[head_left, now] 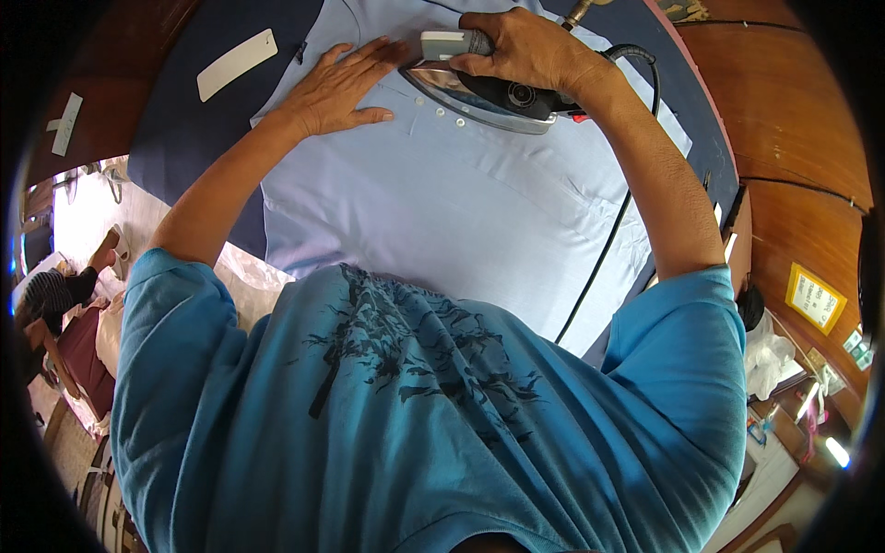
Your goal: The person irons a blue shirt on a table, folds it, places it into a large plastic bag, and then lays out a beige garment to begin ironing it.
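Your right hand (527, 51) curls closed around the iron (489, 92), whose body lies beneath those fingers on the pale-blue garment (433, 203); your left hand (339, 95), fingers extended, grasping nothing, rests flat just beside its tip.

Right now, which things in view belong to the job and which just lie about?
In use:
iron, held by the right hand
light-blue garment, under the left hand
dark-blue cloth beneath

Seemingly lying about:
white card
white strip
crumpled white plastic

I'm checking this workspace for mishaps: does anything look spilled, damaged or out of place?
Nothing looks spilled or damaged. One mild oddity: the black cord trails across the pale-blue garment, where it might drag the fabric.
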{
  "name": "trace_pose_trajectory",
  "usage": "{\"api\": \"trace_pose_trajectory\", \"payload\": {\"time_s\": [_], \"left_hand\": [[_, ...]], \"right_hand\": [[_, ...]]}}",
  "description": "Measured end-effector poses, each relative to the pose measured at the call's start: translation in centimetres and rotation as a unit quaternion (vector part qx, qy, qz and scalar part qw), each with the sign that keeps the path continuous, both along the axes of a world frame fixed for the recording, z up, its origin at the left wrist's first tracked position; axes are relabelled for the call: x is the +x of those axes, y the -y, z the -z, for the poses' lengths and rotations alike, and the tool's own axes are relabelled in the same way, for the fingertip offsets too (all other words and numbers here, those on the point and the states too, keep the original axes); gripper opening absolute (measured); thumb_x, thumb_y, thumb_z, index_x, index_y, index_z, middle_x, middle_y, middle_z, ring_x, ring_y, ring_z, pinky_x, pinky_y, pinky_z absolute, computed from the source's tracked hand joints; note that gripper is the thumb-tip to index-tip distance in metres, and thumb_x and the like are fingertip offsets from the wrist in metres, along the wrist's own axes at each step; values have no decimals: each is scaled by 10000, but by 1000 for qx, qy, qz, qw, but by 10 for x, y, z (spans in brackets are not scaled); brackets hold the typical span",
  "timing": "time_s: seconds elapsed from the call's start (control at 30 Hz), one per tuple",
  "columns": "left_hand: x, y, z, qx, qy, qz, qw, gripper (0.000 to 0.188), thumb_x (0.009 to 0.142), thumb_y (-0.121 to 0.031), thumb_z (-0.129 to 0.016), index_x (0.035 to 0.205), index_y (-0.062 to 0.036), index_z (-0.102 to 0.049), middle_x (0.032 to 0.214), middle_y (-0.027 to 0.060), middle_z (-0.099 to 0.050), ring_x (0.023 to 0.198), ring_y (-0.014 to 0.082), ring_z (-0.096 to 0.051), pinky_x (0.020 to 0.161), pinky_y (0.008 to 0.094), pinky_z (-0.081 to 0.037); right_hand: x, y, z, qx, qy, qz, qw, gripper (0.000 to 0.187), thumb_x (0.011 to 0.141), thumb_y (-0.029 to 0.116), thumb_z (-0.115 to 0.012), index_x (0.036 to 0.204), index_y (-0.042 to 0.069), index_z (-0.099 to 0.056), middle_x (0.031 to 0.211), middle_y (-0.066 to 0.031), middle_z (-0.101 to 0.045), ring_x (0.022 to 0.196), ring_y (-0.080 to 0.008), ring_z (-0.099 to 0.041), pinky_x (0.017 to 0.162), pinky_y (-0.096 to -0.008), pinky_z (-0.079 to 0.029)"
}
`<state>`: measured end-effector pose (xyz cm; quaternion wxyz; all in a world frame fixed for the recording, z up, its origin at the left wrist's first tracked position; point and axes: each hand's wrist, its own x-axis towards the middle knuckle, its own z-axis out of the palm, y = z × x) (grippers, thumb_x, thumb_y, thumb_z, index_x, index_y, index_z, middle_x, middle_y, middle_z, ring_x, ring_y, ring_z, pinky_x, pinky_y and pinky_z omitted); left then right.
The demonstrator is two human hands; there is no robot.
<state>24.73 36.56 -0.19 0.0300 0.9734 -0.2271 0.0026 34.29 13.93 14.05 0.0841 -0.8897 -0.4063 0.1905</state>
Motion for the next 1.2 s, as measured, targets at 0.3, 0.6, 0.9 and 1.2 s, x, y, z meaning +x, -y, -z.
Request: {"api": "trace_pose_trajectory", "payload": {"time_s": [0.3,0.6,0.9,1.2], "left_hand": [[-3,1,-7,-34,-39,14,999,797,814,-519,-542,1431,-142,-208,1495,24,-189,1384,160,-125,1114,424,-136],[1,10,-14,-24,-14,-30,999,677,874,-566,-416,1424,-208,-247,1492,-13,-196,1377,163,-153,1117,433,-139],[-9,1,-2,-11,-7,19,1000,658,879,-433,-492,1436,-215,-217,1497,-5,-193,1380,184,-159,1093,460,-160],[-9,3,-3,49,6,8,999,622,904,-552,-335,1433,-252,-202,1496,-33,-172,1375,154,-151,1123,416,-151]], "right_hand": [[0,19,5,-16,3,-41,999,560,775,534,-596,1099,77,-608,841,-192,-665,684,-270,-672,664,-339,-560],[-74,87,-13,24,-4,151,988,474,799,457,-574,1030,44,-599,757,-218,-639,726,-358,-641,674,-405,-508],[-105,113,-3,27,-37,322,946,446,785,424,-607,948,10,-580,723,-235,-624,684,-385,-628,669,-417,-500],[-123,46,-5,89,-107,233,963,504,790,433,-590,1044,-1,-570,793,-225,-639,773,-369,-634,717,-415,-496]]}}
